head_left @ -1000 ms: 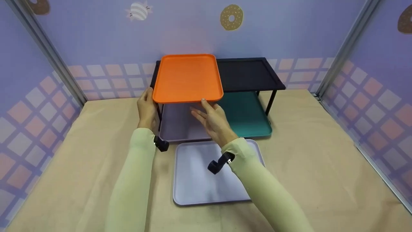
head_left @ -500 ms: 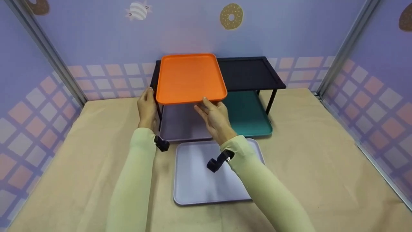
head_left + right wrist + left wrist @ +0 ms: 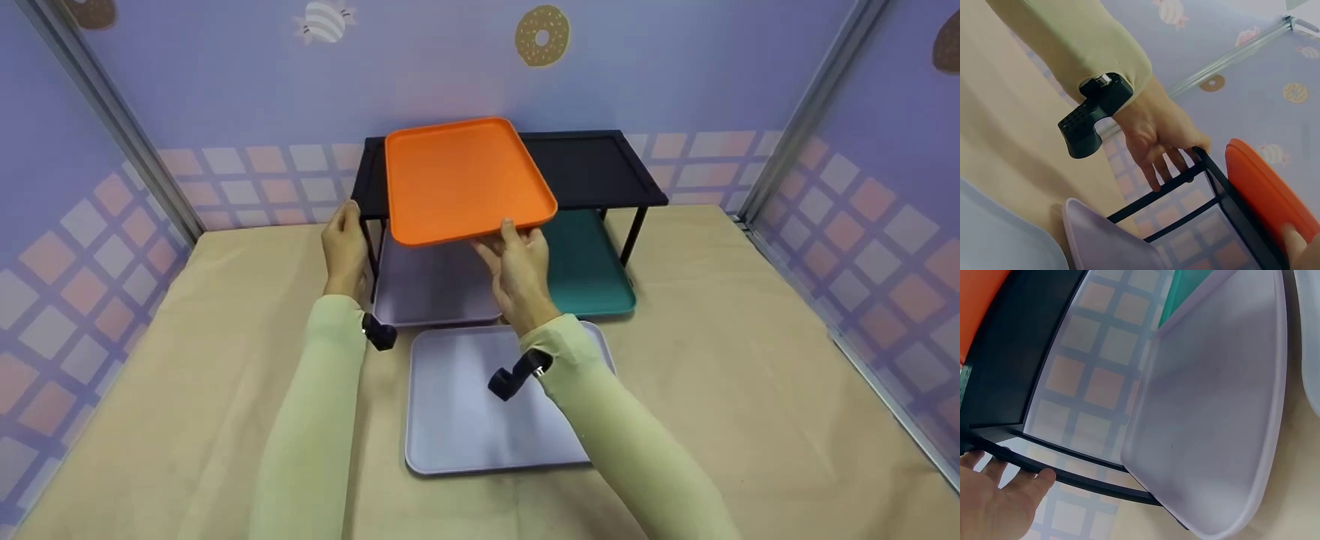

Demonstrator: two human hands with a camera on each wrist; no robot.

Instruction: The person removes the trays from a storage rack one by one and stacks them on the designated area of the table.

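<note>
An orange tray [image 3: 465,180], tilted with its right side turned toward me, is held above the left part of a black rack [image 3: 589,169]. My right hand [image 3: 521,274] holds its front edge, thumb on top and fingers underneath. The thumb [image 3: 1293,242] shows against the orange rim in the right wrist view. At the rack's front left corner my left hand [image 3: 345,251] grips the frame, fingers [image 3: 1030,486] around the dark leg. Under the rack lie a greyish purple tray [image 3: 435,292] on the left and a teal tray [image 3: 592,270] on the right.
A pale lavender tray [image 3: 480,420] lies in front of the rack on the beige cloth [image 3: 750,360], partly covered by my right forearm. Patterned walls [image 3: 450,67] enclose the table at the back and both sides, with metal posts [image 3: 810,105] at the corners.
The orange tray has shifted right and turned counterclockwise, its right corner swinging outward with my right hand. My left hand has stayed at the rack's corner.
</note>
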